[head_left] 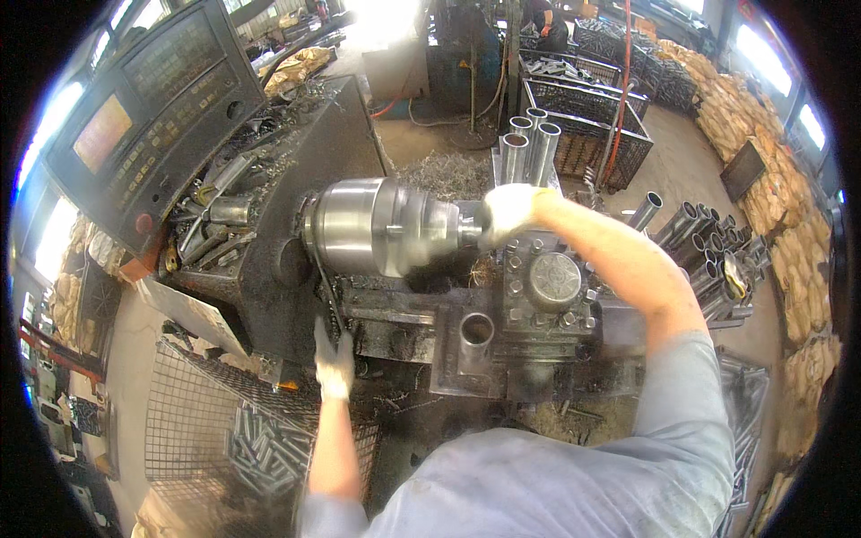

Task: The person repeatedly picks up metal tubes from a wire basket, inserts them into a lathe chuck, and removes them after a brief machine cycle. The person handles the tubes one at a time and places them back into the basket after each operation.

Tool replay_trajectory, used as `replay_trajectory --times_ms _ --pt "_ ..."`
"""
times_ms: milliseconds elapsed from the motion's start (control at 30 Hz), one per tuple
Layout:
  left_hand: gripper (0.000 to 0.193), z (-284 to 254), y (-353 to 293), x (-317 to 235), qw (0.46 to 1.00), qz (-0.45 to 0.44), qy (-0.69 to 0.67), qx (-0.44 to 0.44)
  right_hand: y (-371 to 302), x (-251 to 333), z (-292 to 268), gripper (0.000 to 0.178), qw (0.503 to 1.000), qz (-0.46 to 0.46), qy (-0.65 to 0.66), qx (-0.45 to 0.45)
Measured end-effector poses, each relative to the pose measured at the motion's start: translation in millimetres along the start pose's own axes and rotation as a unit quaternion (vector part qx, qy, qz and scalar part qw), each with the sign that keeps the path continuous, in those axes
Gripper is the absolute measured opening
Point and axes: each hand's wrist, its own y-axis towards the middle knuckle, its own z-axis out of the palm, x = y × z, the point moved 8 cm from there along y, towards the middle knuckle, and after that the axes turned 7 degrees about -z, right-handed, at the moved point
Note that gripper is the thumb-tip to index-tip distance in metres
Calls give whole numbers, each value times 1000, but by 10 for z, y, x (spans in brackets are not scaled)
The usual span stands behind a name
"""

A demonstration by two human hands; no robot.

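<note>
My right hand point(509, 213), in a pale glove, is closed at the outer end of a short metal tube point(470, 224); its fingertips are partly hidden. The tube sits in the jaws of a lathe chuck point(354, 226), whose front part is blurred. Below the chuck, my gloved left hand point(335, 366) has its fingers stretched up and apart beside the lower end of a thin lever rod point(328, 291). Whether it touches the rod I cannot tell. Under my right forearm is the tool post point(553, 282), with an upright tube point(476, 330) near its left side.
A control panel point(148, 117) stands at the left, behind a ledge of tools and scrap. A wire basket point(179, 403) with cut tubes sits lower left. Upright tubes point(542, 152) stand beyond my right hand; more tubes point(700, 242) lie at the right. Mesh crates point(587, 125) are behind.
</note>
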Motion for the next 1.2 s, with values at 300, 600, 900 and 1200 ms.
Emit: replay_trajectory --times_ms 300,600,900,1200 --pt "82 256 949 -467 989 -1 128 71 60 -47 330 38 978 -95 185 -24" --pt "82 274 983 -437 994 39 68 76 -962 694 -1251 21 652 -203 -11 -730" --pt "78 24 670 -504 997 -12 72 31 290 -528 -415 42 987 21 -53 -149" --pt "66 238 626 -2160 932 359 25 -39 761 -281 219 52 995 -38 49 -81"
